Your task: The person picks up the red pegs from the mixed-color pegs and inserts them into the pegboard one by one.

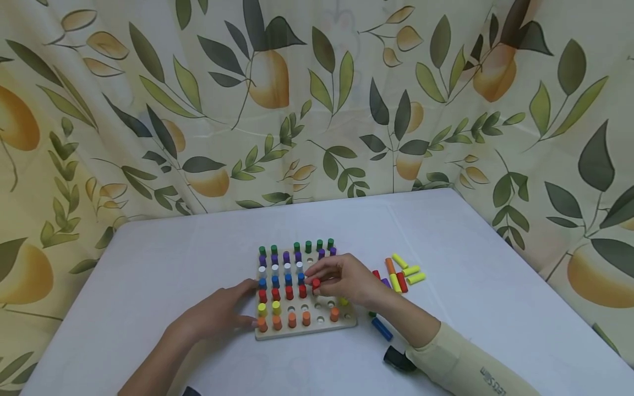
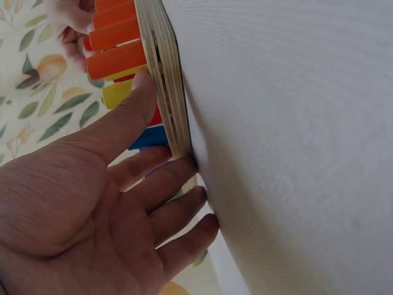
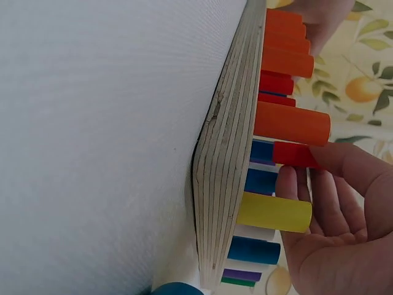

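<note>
A wooden pegboard (image 1: 317,330) lies on the table, with rows of coloured pegs standing in its holes. My right hand (image 1: 349,280) pinches a red peg (image 3: 293,155) between thumb and fingertips, over the red row. Whether that peg's lower end is in a hole, I cannot tell. At the board's left side, my left hand (image 1: 210,316) touches the edge with extended fingers, the thumb near the front corner by an orange peg (image 1: 262,324). In the left wrist view, the thumb meets the board's rim and the other fingers reach down to the tabletop.
Loose yellow, red and orange pegs lie right of the board, among them a yellow peg (image 1: 416,278). A blue peg (image 1: 382,329) lies near the right forearm. The white-covered table (image 1: 163,258) ends at a patterned curtain (image 1: 317,110) behind.
</note>
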Motion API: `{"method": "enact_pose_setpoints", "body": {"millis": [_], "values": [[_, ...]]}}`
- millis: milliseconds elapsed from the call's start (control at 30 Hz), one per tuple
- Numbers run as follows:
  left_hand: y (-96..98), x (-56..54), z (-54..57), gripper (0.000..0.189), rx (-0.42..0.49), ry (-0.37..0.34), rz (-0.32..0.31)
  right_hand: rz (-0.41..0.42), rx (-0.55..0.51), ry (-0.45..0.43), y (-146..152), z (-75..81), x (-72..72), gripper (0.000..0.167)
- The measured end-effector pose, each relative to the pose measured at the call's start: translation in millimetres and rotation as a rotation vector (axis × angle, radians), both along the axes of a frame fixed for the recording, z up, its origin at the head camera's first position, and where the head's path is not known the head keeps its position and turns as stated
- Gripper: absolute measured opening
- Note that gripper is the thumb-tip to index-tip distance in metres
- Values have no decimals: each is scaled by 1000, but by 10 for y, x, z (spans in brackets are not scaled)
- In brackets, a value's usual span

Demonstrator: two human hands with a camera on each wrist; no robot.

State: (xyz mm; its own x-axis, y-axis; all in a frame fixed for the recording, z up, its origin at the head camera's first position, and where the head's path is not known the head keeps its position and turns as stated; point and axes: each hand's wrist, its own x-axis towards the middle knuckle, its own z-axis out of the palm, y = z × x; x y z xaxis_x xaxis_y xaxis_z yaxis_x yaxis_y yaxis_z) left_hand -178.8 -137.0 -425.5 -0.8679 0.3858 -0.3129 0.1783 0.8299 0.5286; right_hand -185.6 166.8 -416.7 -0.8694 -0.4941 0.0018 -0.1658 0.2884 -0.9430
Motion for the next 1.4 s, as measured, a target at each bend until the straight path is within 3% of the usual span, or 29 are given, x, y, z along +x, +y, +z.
{"method": "enact_pose_setpoints", "body": {"millis": [167, 400, 700, 933, 1400], "values": [[9, 8, -1, 82, -3, -8, 4, -5, 17, 10, 8, -21, 7, 30], [9, 4, -2, 83, -15, -8, 7, -8, -39, -29, 24, -65, -15, 36], [5, 12, 42, 82, -3, -4, -2, 12, 14, -28, 15, -69, -22, 21], [1, 8, 28, 82, 5, -12, 3, 0, 33, -48, -2, -82, 3, 21], [-3, 5, 14, 83, -5, -7, -5, -47, 86, 30, -47, -125, 15, 24]]}}
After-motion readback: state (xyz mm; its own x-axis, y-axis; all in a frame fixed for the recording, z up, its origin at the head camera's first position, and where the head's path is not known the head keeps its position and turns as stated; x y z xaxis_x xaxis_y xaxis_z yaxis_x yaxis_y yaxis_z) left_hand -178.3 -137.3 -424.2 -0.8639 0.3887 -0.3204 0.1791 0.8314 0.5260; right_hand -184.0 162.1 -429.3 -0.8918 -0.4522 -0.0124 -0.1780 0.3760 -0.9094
